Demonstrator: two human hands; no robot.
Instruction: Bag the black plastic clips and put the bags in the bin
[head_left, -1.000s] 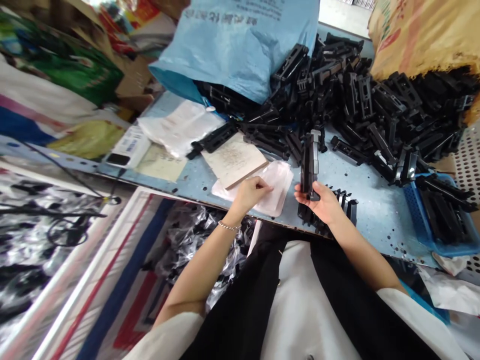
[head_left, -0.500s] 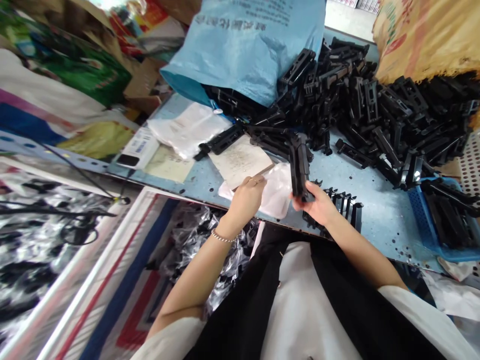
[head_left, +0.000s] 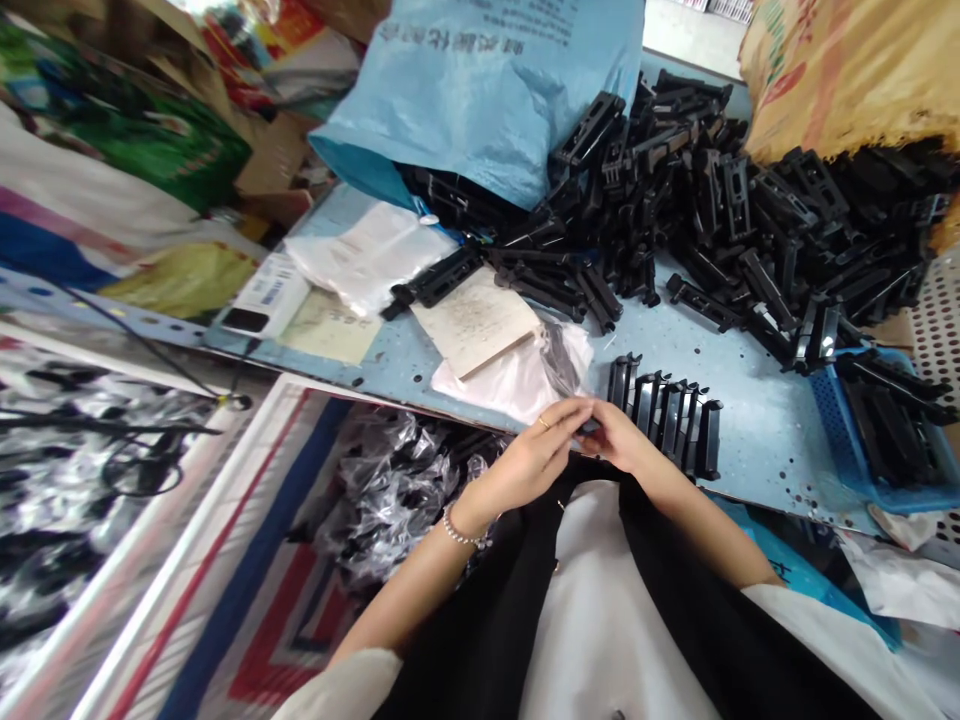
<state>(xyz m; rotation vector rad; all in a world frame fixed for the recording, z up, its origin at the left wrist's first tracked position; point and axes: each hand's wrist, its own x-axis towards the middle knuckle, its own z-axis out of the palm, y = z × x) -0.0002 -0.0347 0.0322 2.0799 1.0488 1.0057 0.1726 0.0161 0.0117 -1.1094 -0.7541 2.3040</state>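
My left hand (head_left: pixel 536 452) and my right hand (head_left: pixel 616 438) meet at the table's near edge, fingers closed together. Between them shows the dark end of a black plastic part (head_left: pixel 590 427). Its far portion (head_left: pixel 561 362) looks greyish, seemingly inside a clear plastic bag; the fingers hide the bag's mouth. Flat clear bags (head_left: pixel 487 392) lie just beyond my left hand, partly under a cream-coloured block (head_left: pixel 476 325). To the right of my right hand, several black parts (head_left: pixel 664 415) stand side by side in a row.
A large heap of black parts (head_left: pixel 712 200) spills from a blue sack (head_left: pixel 480 100) and a yellow sack (head_left: pixel 847 80). At right sits a blue basket (head_left: pixel 832 420) holding more parts. Bagged pieces (head_left: pixel 382 490) fill a container below the table's left edge.
The black part has come down from upright toward my body and now appears inside a clear bag. My left hand has moved right to join my right hand.
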